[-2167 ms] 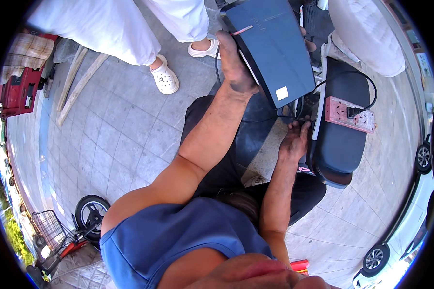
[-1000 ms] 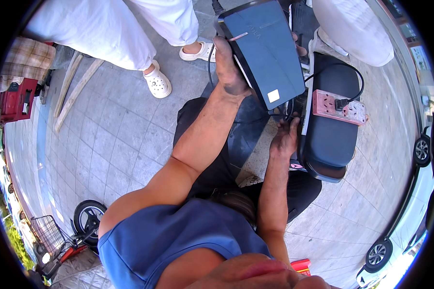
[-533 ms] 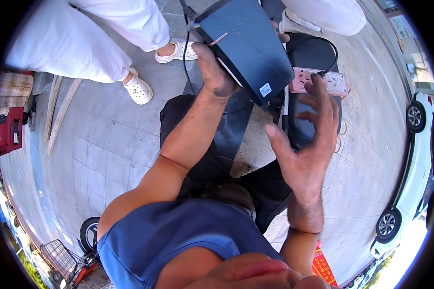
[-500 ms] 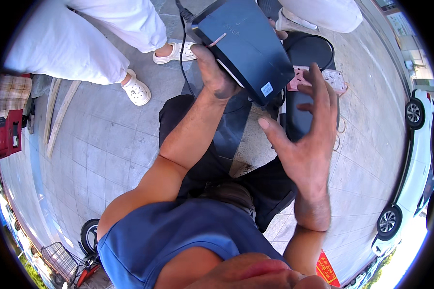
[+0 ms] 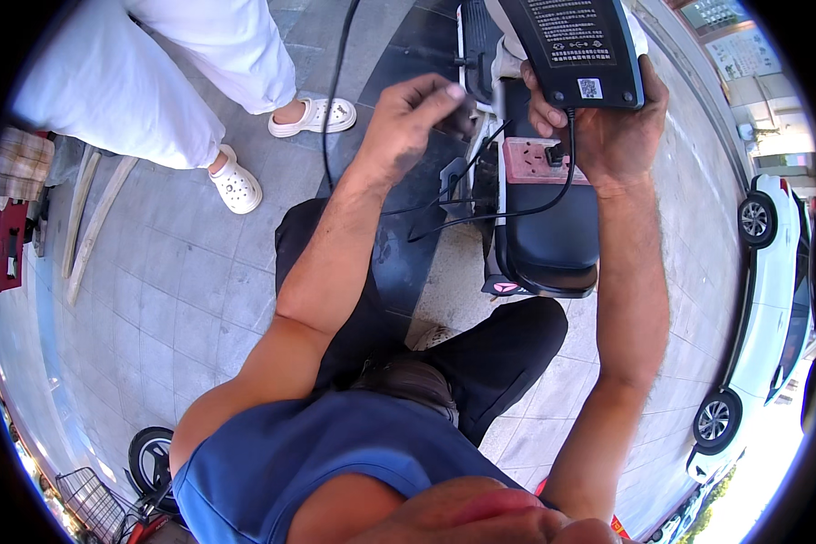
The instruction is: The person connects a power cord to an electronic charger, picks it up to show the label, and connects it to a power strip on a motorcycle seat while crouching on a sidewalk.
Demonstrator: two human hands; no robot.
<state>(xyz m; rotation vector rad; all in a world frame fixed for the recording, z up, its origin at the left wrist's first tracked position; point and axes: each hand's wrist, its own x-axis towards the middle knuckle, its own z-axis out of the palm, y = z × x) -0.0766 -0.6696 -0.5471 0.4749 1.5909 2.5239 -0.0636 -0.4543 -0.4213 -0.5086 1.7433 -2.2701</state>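
My right hand [image 5: 621,136] grips a black battery charger [image 5: 580,36], its label side facing up, with fingers around the near end. From that end a black cord [image 5: 560,195] loops down and back up. A plug [image 5: 554,156] sits in a pink power strip [image 5: 524,161] lying on a black scooter seat [image 5: 548,227], just below the charger. My left hand [image 5: 412,122] is apart from the charger, thumb and fingers pinched together. Something small and smeared shows at its fingertips; I cannot make out what it is.
A person in white trousers [image 5: 190,82] and white clogs [image 5: 238,181] stands at the left. Wooden strips [image 5: 100,218] and a red case [image 5: 14,245] lie farther left. A white car [image 5: 766,308] is at the right. Another black cable [image 5: 331,100] hangs past my left forearm.
The charger has passed from my left hand to my right and turned to show its label side. My right hand has closed on it; my left has let go and pinched.
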